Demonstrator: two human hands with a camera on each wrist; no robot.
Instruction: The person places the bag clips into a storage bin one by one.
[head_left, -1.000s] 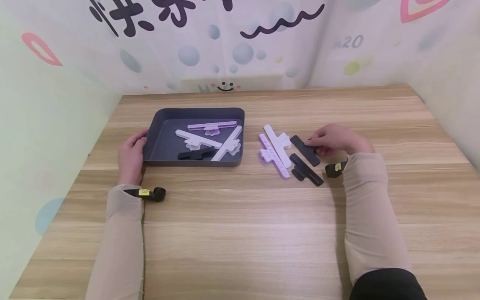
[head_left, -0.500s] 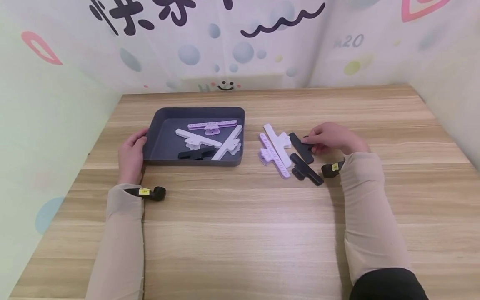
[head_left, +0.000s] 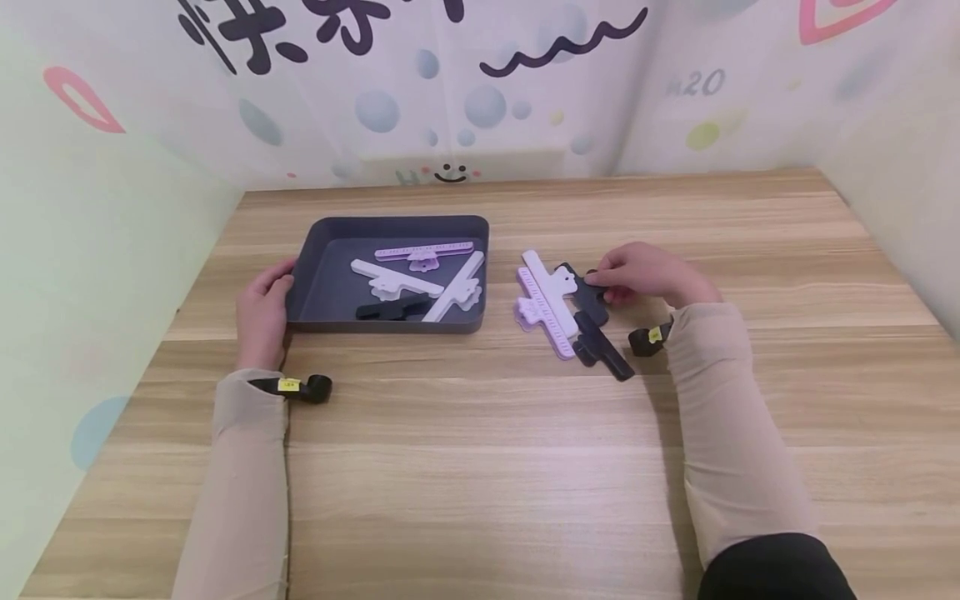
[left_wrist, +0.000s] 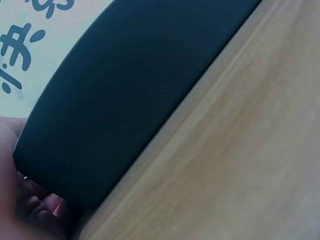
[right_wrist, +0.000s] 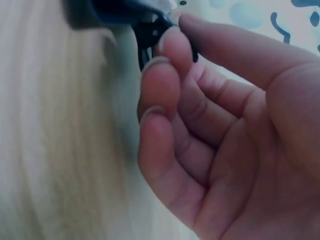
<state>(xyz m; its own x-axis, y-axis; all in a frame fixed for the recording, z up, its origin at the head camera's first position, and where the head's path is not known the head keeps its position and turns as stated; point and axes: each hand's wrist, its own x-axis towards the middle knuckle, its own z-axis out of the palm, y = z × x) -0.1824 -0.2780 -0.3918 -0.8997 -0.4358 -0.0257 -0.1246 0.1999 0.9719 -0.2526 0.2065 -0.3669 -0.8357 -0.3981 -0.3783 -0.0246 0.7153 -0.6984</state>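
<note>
My left hand (head_left: pixel 261 321) grips the left wall of a dark grey tray (head_left: pixel 386 327), thumb at the rim; in the left wrist view the tray's outer wall (left_wrist: pixel 115 95) fills much of the picture. With thumb and fingertips my right hand (head_left: pixel 652 271) pinches the lever of a black bag clip (head_left: pixel 588 304). The right wrist view shows that lever (right_wrist: pixel 146 36) between thumb and fingers. The clip's upper end lies right at a white bag clip (head_left: pixel 551 300). Beside these lie a lilac clip (head_left: pixel 546 317) and a second black clip (head_left: pixel 609 350).
Inside the tray are a lilac clip (head_left: pixel 423 250), two white clips (head_left: pixel 393 277) and a black clip (head_left: pixel 393 308), mostly toward its right side. The wooden table (head_left: pixel 480 467) ends at a printed backdrop (head_left: pixel 637 108) behind.
My right hand has slid the pinched black clip leftward to the white one. The second black clip has shifted slightly down and left. My left hand and the tray have stayed put.
</note>
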